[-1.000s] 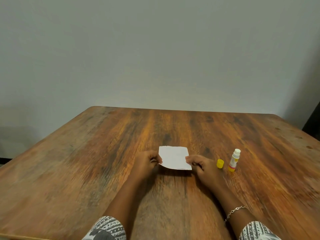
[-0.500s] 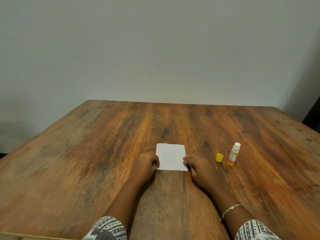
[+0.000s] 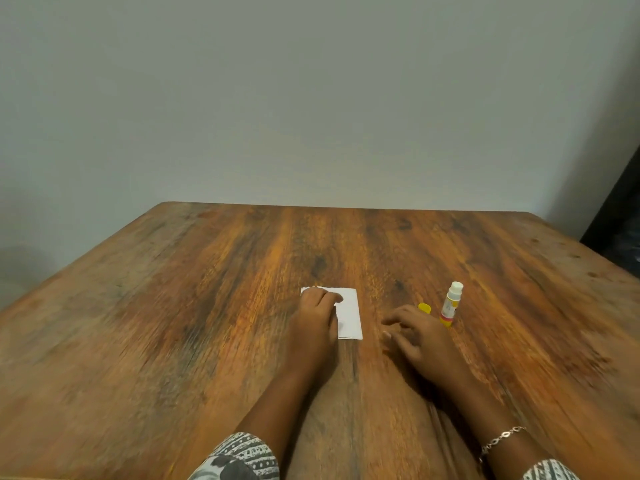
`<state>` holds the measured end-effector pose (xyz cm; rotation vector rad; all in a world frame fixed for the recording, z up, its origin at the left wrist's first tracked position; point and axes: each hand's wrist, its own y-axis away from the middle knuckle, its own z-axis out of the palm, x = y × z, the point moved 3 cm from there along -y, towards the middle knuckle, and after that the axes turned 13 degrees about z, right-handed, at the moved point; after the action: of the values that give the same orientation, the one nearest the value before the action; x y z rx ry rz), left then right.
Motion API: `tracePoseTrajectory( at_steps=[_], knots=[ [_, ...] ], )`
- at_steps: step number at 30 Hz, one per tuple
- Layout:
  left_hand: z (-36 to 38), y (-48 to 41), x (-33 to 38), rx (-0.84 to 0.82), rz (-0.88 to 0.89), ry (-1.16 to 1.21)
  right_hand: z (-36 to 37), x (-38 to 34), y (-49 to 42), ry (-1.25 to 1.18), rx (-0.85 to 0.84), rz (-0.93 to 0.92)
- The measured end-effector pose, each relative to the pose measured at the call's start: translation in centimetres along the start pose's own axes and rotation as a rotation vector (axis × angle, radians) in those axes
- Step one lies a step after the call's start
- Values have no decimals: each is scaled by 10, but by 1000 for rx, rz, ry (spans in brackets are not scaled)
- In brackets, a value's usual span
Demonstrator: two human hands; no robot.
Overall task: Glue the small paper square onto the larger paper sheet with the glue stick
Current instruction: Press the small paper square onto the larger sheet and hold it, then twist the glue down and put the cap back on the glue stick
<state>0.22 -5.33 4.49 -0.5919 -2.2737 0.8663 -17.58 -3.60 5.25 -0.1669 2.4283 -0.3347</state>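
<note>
On the wooden table (image 3: 173, 323), the left hand (image 3: 317, 315) presses flat on the white paper (image 3: 349, 317) while the right hand (image 3: 414, 332), fingers spread and empty, hovers beside the yellow cap (image 3: 425, 308) and uncapped glue stick (image 3: 451, 304), which a careless reach could topple.

Left half of paper (image 3: 349, 315) hidden under left hand (image 3: 317, 317); small square and larger sheet not told apart. Yellow cap (image 3: 425, 308) partly covered by right hand (image 3: 417, 336), fingers blurred. Glue stick (image 3: 451, 304) label too small to read. Both sleeves and near surface (image 3: 138, 341) edge cut off at bottom.
</note>
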Motion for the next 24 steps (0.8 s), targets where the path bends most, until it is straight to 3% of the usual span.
tracePoseTrajectory(
  at_steps=[7,11,17,24],
  knots=[
    [24,6,-1,-91,71,-7,-47,56,13,-268,255,378],
    [25,8,-5,-89,68,-13,-55,81,7,-308,290,574],
    [27,7,-5,-111,99,-22,-43,74,-14,-294,178,578],
    [26,7,-3,-113,116,-14,-35,73,-18,-194,218,556]
  ],
)
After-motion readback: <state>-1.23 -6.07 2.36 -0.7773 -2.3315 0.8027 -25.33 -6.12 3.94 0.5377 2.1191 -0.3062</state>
